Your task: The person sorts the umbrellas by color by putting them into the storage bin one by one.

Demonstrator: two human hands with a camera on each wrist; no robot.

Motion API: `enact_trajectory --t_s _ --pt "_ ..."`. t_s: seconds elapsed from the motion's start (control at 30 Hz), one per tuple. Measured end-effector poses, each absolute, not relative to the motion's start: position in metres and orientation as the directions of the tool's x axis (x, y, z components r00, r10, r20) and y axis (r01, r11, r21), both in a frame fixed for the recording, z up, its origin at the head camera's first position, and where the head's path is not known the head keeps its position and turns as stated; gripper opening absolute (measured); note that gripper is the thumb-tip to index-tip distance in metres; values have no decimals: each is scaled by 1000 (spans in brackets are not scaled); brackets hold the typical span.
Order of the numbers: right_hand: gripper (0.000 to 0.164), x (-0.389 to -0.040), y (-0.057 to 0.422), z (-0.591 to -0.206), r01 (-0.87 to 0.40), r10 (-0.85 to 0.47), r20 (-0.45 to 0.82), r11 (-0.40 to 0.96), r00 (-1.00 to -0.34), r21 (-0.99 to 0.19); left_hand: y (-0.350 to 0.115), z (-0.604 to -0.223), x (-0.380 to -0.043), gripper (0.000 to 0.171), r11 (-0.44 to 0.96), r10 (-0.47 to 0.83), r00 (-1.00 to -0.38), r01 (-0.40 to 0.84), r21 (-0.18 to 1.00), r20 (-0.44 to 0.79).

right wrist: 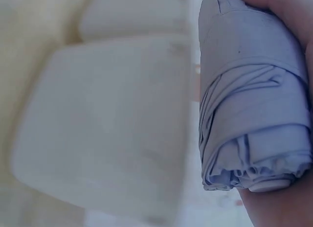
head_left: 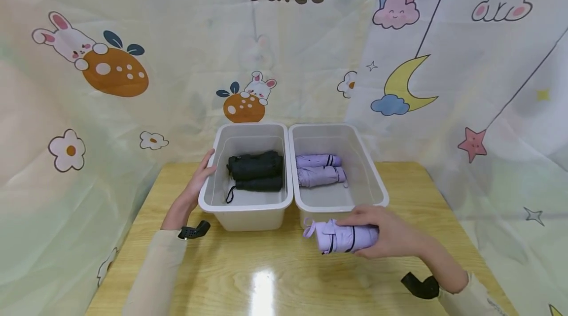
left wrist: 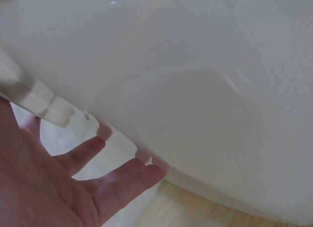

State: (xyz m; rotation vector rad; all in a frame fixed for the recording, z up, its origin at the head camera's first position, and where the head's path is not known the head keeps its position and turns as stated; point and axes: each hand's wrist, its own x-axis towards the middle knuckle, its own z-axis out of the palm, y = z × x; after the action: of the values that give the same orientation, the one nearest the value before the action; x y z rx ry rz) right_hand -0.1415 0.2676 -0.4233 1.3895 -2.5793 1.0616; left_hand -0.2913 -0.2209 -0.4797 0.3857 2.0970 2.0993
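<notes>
My right hand [head_left: 392, 232] grips a folded lavender umbrella [head_left: 343, 238] with dark bands and a wrist loop, held in front of the right white bin [head_left: 377, 178]. In the right wrist view the rolled umbrella [right wrist: 254, 100] lies against my palm, its gathered fabric end toward the bottom. Inside the right bin lie two more lavender umbrellas [head_left: 321, 176] side by side. My left hand [head_left: 197, 180] rests at the outer left side of the left white bin [head_left: 248, 206]. Its spread fingertips [left wrist: 151, 173] touch the bin wall in the left wrist view. Folded black umbrellas [head_left: 255, 167] lie in the left bin.
Both bins stand side by side, rims nearly touching, at the back of a wooden table [head_left: 230, 276]. Behind and beside the table hangs a printed cloth [head_left: 186, 59] with cartoon rabbits and flowers. A light glare shows on the tabletop's front.
</notes>
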Motion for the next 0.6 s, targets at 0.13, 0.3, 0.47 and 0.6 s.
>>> enact_trajectory --t_s 0.13,0.3,0.47,0.6 --pt "64 -159 277 -397 -753 -702 372 358 -607 -552 -222 -479 -292 60 -11 294 -953 73 997 73" --pt "62 -186 287 -373 -709 -644 345 470 -683 -526 -222 -478 -293 61 -7 298 -951 79 997 77" --pt "61 -217 285 -358 -700 -638 338 481 -692 -528 -220 -477 -295 61 -7 303 -950 73 997 72" --pt "62 -243 275 -357 -679 -647 306 466 -699 -567 -221 -479 -294 61 1 294 -953 72 997 69"
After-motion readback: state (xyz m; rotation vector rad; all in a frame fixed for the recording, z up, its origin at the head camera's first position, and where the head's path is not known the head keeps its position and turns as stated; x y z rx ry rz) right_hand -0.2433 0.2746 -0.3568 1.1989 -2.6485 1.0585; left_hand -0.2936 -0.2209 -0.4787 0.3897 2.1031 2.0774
